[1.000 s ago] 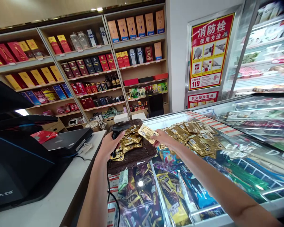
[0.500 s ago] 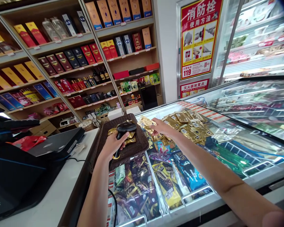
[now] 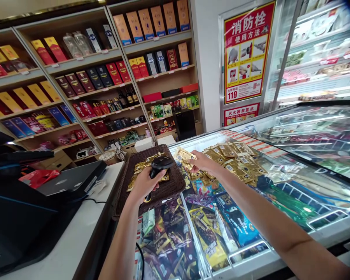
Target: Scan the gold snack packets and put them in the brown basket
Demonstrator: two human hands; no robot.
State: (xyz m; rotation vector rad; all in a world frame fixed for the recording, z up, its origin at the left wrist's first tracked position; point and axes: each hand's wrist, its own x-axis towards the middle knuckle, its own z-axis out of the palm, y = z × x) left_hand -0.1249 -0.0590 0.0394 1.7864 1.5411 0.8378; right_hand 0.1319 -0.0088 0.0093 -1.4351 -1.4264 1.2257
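Observation:
My left hand (image 3: pixel 145 182) is wrapped round the handle of a black barcode scanner (image 3: pixel 161 161), held over a brown woven basket (image 3: pixel 175 186). Gold packets (image 3: pixel 140 166) lie inside that basket, partly hidden by the hand and scanner. To the right, my right hand (image 3: pixel 200 161) pinches a small gold packet (image 3: pixel 184 157) near the basket's right rim, in front of the scanner's head. Beyond that hand, a pile of similar gold packets (image 3: pixel 239 163) is spread over the glass top of a chest freezer (image 3: pixel 210 137).
Under the freezer's glass are many wrapped ice creams (image 3: pixel 205 237), with white wire handles along the front. A white counter (image 3: pixel 84 221) on the left bears a black monitor (image 3: pixel 14 217) and a red plastic bag (image 3: pixel 39 178). Shelves of boxed goods (image 3: pixel 96 77) stand behind.
The view has shifted slightly, so the surroundings sit a little lower and farther right. Both hands keep hold of the scanner and the gold packet; the scanner's head is turned a little.

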